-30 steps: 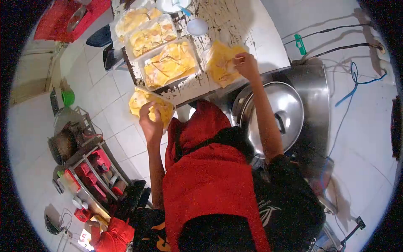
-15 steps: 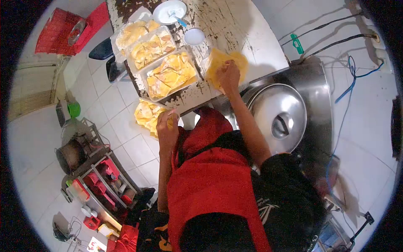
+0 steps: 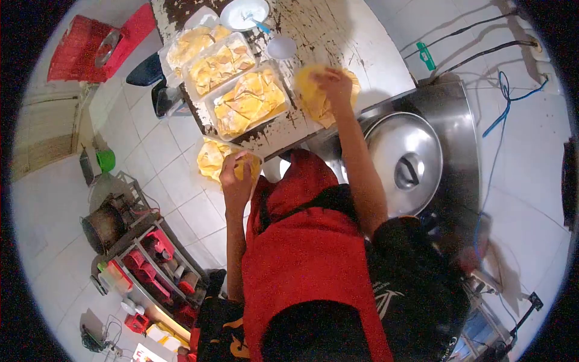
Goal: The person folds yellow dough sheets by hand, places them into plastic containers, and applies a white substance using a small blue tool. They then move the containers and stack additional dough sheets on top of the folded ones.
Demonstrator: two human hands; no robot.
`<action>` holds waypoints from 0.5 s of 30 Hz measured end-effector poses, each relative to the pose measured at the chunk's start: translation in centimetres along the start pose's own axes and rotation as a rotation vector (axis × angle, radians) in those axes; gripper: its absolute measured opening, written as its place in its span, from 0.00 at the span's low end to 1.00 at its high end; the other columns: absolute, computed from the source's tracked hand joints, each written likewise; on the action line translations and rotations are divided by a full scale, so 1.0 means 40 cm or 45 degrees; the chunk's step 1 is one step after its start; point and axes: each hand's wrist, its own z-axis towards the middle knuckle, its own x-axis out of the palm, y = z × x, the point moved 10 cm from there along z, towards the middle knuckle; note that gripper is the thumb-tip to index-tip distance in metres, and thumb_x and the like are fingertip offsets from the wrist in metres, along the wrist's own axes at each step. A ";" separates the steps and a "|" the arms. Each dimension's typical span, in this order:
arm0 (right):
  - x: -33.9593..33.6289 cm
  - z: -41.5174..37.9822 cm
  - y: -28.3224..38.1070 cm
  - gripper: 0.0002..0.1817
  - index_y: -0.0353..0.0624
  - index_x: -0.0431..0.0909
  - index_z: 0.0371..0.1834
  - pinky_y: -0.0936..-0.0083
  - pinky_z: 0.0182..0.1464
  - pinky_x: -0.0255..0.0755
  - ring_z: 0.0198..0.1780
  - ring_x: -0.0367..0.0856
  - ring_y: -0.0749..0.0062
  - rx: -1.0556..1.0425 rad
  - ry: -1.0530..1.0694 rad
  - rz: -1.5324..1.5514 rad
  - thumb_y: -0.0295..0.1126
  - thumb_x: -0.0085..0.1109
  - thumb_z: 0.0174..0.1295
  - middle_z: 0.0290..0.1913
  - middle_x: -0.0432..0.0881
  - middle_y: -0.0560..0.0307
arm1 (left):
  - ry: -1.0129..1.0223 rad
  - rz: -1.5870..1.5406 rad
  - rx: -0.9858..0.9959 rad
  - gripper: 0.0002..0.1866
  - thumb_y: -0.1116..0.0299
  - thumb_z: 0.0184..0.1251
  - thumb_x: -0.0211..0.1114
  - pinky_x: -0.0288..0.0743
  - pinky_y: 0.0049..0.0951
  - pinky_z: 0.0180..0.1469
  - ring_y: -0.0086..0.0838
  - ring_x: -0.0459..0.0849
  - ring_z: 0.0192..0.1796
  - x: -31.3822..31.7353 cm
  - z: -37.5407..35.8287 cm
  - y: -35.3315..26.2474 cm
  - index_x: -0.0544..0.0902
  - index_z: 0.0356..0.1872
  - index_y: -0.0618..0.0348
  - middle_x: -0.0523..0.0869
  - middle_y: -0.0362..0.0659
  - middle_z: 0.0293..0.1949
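My right hand (image 3: 336,85) is over a stack of thin yellow dough wrappers (image 3: 322,113) near the table's front edge. Its fingers appear to pinch a yellow dough wrapper (image 3: 307,78), blurred by motion. At the table corner, my left hand (image 3: 236,175) has its fingers curled in front of a clear container with folded yellow dumplings (image 3: 211,158). What lies in these fingers is partly hidden; some yellow shows between them. Further up stand a container of dumplings (image 3: 250,105), a second dumpling container (image 3: 220,65) and another dumpling pile (image 3: 192,45).
A white plate (image 3: 238,15) with a blue-handled utensil (image 3: 260,26) and a small pale round lid or dish (image 3: 281,47) sit on the worn table (image 3: 338,36). To the right, a large lidded metal pot (image 3: 401,157) stands on a steel surface. Shelves (image 3: 154,271) hold red items at lower left.
My right hand has shifted slightly up, and the yellow dough under it looks spread and blurred to the left. My left hand has moved slightly, its fingers now more curled.
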 end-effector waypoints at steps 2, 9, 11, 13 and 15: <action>-0.010 -0.015 0.066 0.30 0.32 0.79 0.52 0.76 0.36 0.80 0.36 0.86 0.72 0.002 -0.079 0.253 0.33 0.82 0.48 0.33 0.86 0.55 | 0.017 -0.024 -0.025 0.10 0.77 0.66 0.62 0.77 0.39 0.51 0.44 0.85 0.48 -0.001 -0.004 0.017 0.82 0.48 0.62 0.85 0.51 0.43; -0.047 -0.115 -0.039 0.23 0.33 0.79 0.45 0.72 0.35 0.79 0.33 0.84 0.69 -0.071 -0.316 -0.155 0.34 0.79 0.51 0.33 0.84 0.52 | 0.058 -0.020 0.041 0.10 0.73 0.69 0.63 0.78 0.38 0.51 0.44 0.85 0.49 -0.023 -0.019 0.007 0.82 0.49 0.62 0.85 0.51 0.44; -0.061 -0.134 -0.046 0.22 0.33 0.76 0.44 0.68 0.35 0.78 0.31 0.84 0.64 -0.318 -0.456 -0.428 0.33 0.76 0.53 0.31 0.82 0.50 | 0.072 -0.008 0.041 0.10 0.72 0.69 0.63 0.78 0.38 0.51 0.44 0.85 0.49 -0.032 -0.024 0.011 0.82 0.49 0.63 0.85 0.52 0.44; -0.059 -0.153 -0.018 0.22 0.33 0.74 0.45 0.65 0.34 0.77 0.30 0.84 0.60 -0.493 -0.560 -0.580 0.32 0.74 0.54 0.29 0.81 0.49 | 0.086 -0.019 0.000 0.11 0.72 0.70 0.63 0.78 0.38 0.51 0.43 0.85 0.49 -0.044 -0.031 0.018 0.82 0.50 0.63 0.85 0.52 0.45; -0.036 -0.138 -0.003 0.27 0.33 0.69 0.54 0.61 0.40 0.77 0.36 0.84 0.54 -0.466 -0.548 -0.776 0.32 0.72 0.55 0.34 0.81 0.44 | 0.070 -0.018 0.022 0.11 0.72 0.69 0.63 0.78 0.38 0.51 0.42 0.85 0.49 -0.052 -0.034 0.027 0.82 0.50 0.62 0.85 0.51 0.45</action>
